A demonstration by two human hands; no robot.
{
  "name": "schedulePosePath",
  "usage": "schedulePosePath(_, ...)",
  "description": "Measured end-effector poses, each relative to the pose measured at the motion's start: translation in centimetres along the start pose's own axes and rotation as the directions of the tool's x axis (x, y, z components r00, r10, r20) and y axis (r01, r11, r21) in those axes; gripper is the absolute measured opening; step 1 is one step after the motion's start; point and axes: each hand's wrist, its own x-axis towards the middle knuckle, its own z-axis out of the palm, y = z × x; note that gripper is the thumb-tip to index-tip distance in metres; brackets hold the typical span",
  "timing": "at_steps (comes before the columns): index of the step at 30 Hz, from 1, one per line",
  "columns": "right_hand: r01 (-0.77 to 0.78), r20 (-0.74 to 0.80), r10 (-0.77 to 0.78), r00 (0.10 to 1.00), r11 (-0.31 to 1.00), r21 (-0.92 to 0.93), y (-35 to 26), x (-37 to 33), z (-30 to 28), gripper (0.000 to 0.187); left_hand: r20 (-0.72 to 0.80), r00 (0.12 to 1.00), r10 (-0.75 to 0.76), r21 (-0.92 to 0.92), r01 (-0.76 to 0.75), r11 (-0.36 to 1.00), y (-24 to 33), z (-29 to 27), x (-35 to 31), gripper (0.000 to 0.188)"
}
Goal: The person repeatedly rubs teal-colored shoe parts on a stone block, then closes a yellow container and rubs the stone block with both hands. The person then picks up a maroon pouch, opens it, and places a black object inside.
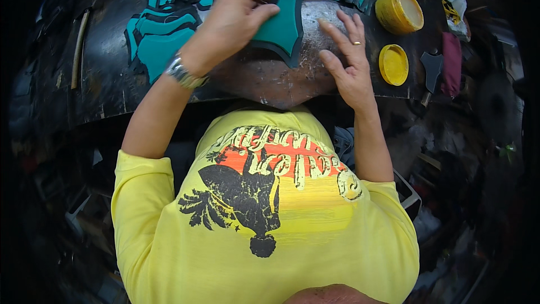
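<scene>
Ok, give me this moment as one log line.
left hand: over teal piece, contact unclear | right hand: open, over worn board | dark table: overlapping teal pieces, yellow tub, yellow lid

The yellow shirt (270, 208) is brightly lit; toward the warped edges, detail turns dark and soft.

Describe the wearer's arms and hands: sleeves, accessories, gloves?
Plain yellow sleeves reach about the elbows; both forearms are bare below. No gloves. A silver-coloured metal wristband, likely a watch, is on the wrist of the left hand. The right hand wears a gold-coloured ring.
</scene>
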Motion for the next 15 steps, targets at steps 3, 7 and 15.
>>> schedulePosePath(3, -0.021, 0.142, 0.045, 0.989, 0.985, -0.172, 0.2, 0.0, 0.0, 0.047, 0.065, 0.99, 0.123, 0.241, -0.135, 0.961, -2.0, 2.4, 1.8, 0.029)
schedulePosePath(7, 0.012, 0.208, 0.059, 0.976, 0.945, -0.327, 0.4, 0.0, 0.5, 0.048, 0.104, 0.991, 0.08, 0.28, -0.107, 0.954, -3.2, 3.0, 2.0, 0.021)
schedulePosePath(15, 0.119, 0.305, 0.024, 0.952, 0.889, -0.443, -1.7, -2.2, 0.7, 0.05, 0.064, 0.987, 0.146, 0.288, -0.158, 0.945, -3.6, 3.3, 1.8, 0.02)
